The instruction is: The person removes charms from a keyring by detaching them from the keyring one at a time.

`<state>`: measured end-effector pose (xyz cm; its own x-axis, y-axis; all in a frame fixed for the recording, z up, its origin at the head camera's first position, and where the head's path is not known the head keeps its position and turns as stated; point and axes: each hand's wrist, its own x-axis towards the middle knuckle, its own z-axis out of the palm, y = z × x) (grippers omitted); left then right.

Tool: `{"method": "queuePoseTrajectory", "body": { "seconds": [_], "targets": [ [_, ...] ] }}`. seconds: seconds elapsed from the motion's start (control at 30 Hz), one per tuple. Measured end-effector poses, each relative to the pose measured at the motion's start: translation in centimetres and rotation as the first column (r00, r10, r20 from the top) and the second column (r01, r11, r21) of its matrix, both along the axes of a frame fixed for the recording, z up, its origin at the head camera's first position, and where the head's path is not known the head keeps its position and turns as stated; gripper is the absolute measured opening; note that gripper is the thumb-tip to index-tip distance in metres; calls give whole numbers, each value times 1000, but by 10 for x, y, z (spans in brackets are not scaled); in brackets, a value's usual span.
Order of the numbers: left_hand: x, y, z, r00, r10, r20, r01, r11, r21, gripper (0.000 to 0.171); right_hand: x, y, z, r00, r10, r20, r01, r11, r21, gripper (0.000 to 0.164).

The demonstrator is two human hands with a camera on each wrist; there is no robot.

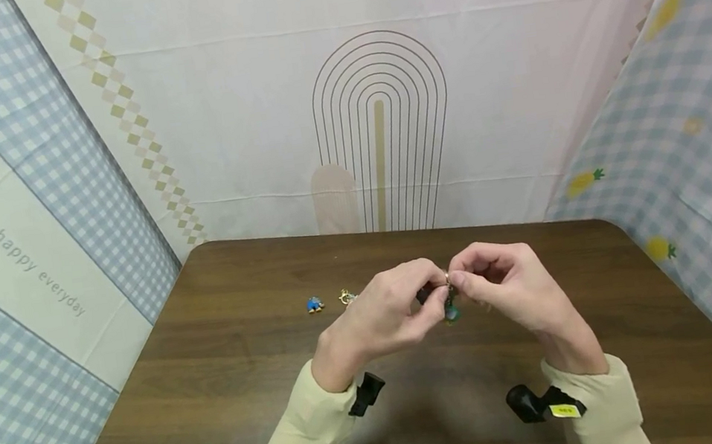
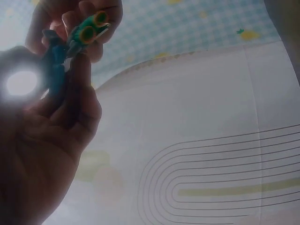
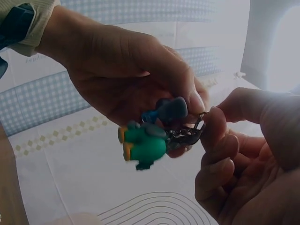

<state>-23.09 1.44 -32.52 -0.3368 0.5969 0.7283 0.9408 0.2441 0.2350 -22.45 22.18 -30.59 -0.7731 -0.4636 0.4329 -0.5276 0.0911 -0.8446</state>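
A keychain hangs between both hands above the table; its green figure (image 3: 149, 143) with orange feet dangles from a dark metal chain (image 3: 180, 137). Thumb and fingers of my left hand (image 1: 384, 308) pinch it near the chain, beside a dark blue strap-like piece (image 3: 172, 108). At the chain's upper end my right hand (image 1: 527, 289) pinches a metal ring (image 3: 200, 121) between thumb and index finger. The left wrist view shows the same green figure (image 2: 86, 32) past the left fingertips. Fingers hide part of the ring and chain.
On the brown wooden table (image 1: 249, 386), left of the hands, lie a small blue charm (image 1: 314, 304) and a gold clasp (image 1: 345, 297) partly hidden behind the left hand. A patterned cloth (image 1: 247, 116) hangs along the table's far edge, with checked cloths at both sides.
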Motion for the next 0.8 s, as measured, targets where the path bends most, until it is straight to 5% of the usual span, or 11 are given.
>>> {"method": "queuePoseTrajectory", "body": {
  "seconds": [0.3,0.53,0.8],
  "targets": [
    [1,-1,1,998,13,63,-13,1000,6,6,-1,2,0,993,29,-113,-20,996,82,2],
    [2,-3,2,997,13,70,-13,1000,7,6,1,2,0,984,45,-171,-27,994,106,20],
    [3,-3,3,996,17,82,-19,999,25,6,3,-1,-1,976,17,-216,10,992,123,19]
  ]
}}
